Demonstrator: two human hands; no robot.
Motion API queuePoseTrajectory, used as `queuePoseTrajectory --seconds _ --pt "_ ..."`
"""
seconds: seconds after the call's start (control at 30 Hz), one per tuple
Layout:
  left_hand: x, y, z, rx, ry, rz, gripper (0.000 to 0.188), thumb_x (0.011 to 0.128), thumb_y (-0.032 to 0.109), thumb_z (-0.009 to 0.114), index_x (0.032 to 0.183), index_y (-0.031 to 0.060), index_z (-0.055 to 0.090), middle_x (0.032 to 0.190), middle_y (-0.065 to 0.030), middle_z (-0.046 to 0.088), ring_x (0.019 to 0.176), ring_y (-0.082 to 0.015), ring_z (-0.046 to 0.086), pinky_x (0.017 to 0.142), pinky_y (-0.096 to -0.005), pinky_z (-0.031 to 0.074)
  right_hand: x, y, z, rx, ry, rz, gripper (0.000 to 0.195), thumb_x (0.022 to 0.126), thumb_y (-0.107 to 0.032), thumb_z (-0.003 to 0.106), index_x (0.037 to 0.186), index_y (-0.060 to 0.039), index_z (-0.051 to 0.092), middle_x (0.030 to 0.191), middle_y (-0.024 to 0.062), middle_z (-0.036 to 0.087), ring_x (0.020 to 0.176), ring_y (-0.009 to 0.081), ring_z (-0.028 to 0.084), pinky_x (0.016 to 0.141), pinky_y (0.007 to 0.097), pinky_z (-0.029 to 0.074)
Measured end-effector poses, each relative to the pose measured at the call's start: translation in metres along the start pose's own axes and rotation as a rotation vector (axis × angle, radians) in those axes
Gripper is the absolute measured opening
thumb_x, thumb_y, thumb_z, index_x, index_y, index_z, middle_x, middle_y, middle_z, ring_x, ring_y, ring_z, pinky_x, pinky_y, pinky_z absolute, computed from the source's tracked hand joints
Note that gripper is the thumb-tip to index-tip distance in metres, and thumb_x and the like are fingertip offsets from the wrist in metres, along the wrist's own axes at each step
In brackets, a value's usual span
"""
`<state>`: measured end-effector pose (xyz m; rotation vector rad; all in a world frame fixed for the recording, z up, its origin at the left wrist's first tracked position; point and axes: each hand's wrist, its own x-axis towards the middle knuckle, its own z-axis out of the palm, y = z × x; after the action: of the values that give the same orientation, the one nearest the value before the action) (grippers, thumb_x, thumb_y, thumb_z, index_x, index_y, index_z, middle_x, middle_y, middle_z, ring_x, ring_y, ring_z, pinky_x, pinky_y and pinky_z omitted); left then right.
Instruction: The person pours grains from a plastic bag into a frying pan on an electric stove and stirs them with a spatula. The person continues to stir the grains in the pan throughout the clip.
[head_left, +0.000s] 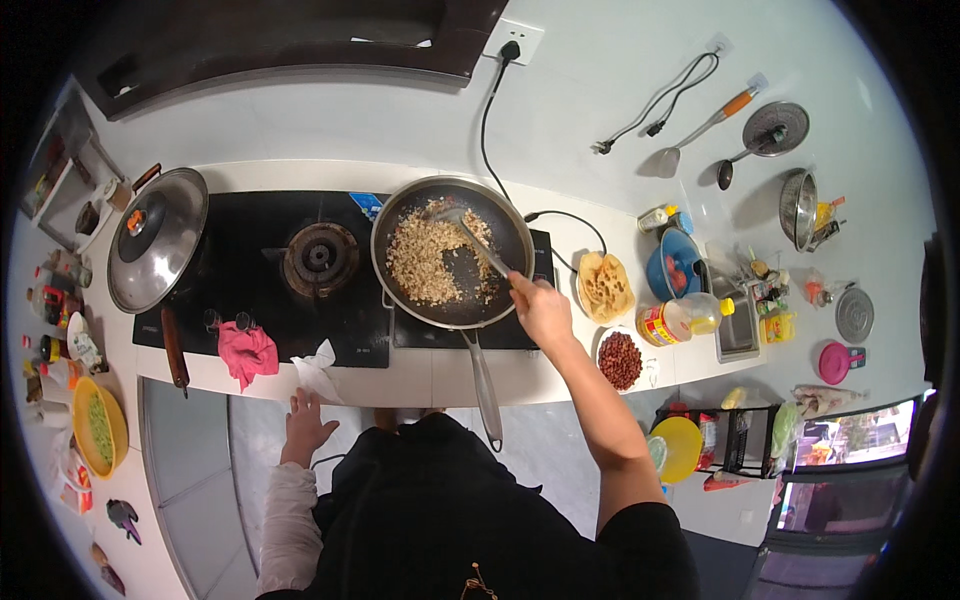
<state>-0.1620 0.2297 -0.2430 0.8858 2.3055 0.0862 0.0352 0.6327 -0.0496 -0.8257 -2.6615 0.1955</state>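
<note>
My right hand (541, 309) is closed around the handle of a metal spatula (484, 247), whose blade rests among chopped, crumbly light-brown food (424, 259) in a large frying pan (452, 187). The pan stands on the right-hand cooktop, its metal handle (484, 390) pointing toward me over the counter's edge. At the counter's front edge, my left hand (306, 424) has its fingers apart and holds nothing. Just beyond its fingertips lies a crumpled white tissue (318, 369), with a pink cloth (247, 355) to the left of it.
A gas burner (320, 256) lies left of the pan, then a domed lid (169, 240). To the right are a flatbread-like item (604, 289), a plate of red-skinned peanuts (620, 360), an oil bottle (664, 324) and a blue basin (667, 262). A black cord (485, 127) hangs behind the pan.
</note>
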Motion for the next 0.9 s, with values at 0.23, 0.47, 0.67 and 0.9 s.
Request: queuePoseTrajectory --seconds 0.23,0.47,0.67,0.9 --pt "-0.001 0.001 0.007 0.002 0.021 -0.019 0.088 0.074 0.043 0.074 0.141 0.0034 0.032 0.152 -0.024 0.016 0.138 -0.0433 0.021 0.102 -0.0543 0.037 0.012 -0.003 -0.027 0.348 -0.129 0.23 0.026 0.081 -0.012 0.067 0.108 -0.0098 0.068 0.075 0.0178 0.066 0.065 0.0341 0.064 0.062 0.0394 0.051" --pt "-0.006 0.025 -0.032 0.012 0.066 -0.106 0.055 0.078 0.042 0.07 0.114 0.001 0.06 0.122 -0.0189 0.057 0.11 -0.0347 0.056 0.087 -0.0458 0.047 0.015 0.039 0.003 0.48 -0.229 0.067 0.029 0.082 -0.014 0.069 0.11 -0.0122 0.068 0.086 0.0182 0.068 0.072 0.029 0.066 0.066 0.0355 0.052" --pt "-0.009 0.154 -0.08 -0.737 -0.064 0.324 0.047 0.083 0.046 0.066 0.092 -0.0005 0.066 0.079 -0.0093 0.066 0.076 -0.0259 0.064 0.067 -0.0372 0.05 0.041 0.035 -0.058 0.173 -0.426 -0.182 0.029 0.081 -0.015 0.067 0.11 -0.0182 0.069 0.086 0.009 0.068 0.071 0.0276 0.064 0.064 0.0358 0.053" --pt "-0.016 0.288 -0.051 -1.477 -0.836 0.129 0.052 0.091 0.04 0.06 0.128 0.0076 0.043 0.11 -0.0115 0.054 0.097 -0.0201 0.057 0.074 -0.037 0.053 0.015 0.008 -0.144 -0.301 -0.287 -0.299 0.03 0.077 -0.008 0.062 0.103 -0.0221 0.071 0.072 0.0067 0.061 0.061 0.0246 0.061 0.053 0.038 0.048"
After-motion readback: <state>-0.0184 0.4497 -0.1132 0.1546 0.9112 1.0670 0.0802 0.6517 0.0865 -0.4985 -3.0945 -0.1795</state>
